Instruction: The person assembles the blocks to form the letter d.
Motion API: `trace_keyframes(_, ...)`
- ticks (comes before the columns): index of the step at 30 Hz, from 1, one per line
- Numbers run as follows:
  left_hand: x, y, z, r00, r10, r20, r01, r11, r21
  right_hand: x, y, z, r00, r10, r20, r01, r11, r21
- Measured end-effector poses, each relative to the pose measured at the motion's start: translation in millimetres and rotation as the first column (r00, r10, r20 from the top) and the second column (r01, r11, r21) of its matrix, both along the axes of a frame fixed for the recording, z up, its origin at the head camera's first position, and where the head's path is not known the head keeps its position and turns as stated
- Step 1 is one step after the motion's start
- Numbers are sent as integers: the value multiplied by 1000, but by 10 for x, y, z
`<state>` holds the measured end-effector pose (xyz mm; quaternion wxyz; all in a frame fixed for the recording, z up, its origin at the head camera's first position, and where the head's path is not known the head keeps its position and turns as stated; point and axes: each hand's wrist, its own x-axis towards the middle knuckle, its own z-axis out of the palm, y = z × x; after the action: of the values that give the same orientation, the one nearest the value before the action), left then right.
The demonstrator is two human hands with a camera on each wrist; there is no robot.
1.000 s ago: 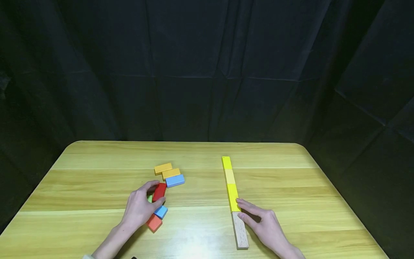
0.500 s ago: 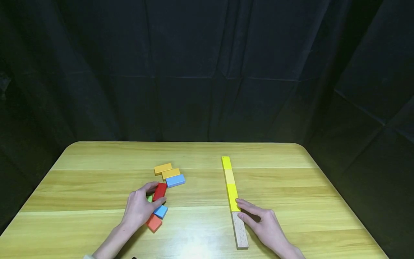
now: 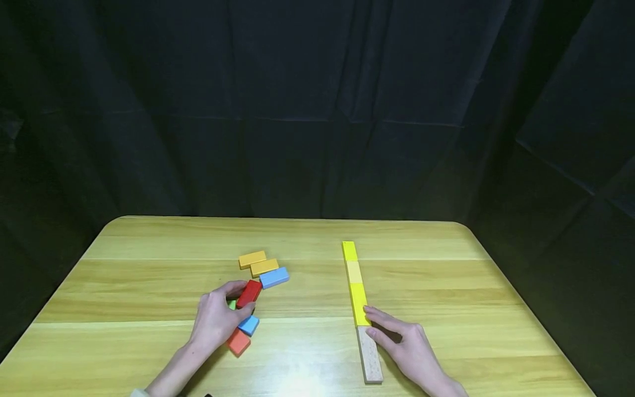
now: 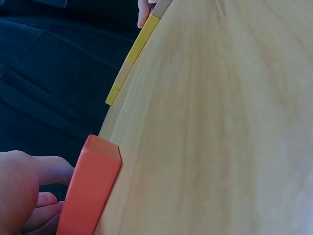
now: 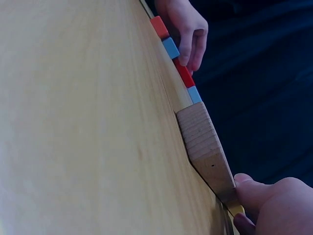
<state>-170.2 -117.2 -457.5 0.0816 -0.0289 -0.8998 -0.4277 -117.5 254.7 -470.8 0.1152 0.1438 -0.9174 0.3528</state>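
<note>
My left hand (image 3: 215,317) pinches a red block (image 3: 249,294) between thumb and fingers, low over the table. A blue block (image 3: 274,278) lies at the red block's far end. Partly under this hand are a green block (image 3: 231,304), a smaller blue block (image 3: 248,325) and an orange-red block (image 3: 238,342). My right hand (image 3: 409,344) rests beside a straight row of blocks, its fingertips against a yellow block (image 3: 359,305) and its thumb at a grey-beige wooden block (image 3: 369,355). In the right wrist view, the wooden block (image 5: 203,137) shows its grain close up.
Two orange-yellow blocks (image 3: 264,267) lie behind the blue one. At the row's far end are a pale yellow block (image 3: 354,272) and a bright yellow block (image 3: 349,251). The wooden table (image 3: 307,237) has rounded far corners, with a black curtain (image 3: 297,165) behind it.
The red block has shifted slightly right under my left hand, and the blue block at its end has moved right with it. My right hand stays at the row.
</note>
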Motion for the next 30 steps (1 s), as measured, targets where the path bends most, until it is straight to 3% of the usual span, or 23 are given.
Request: trace_keyframes(30, 16, 22, 25, 997, 16, -74, -14, 1000, 22, -15, 1, -10, 1000, -7, 7, 7, 1000, 3)
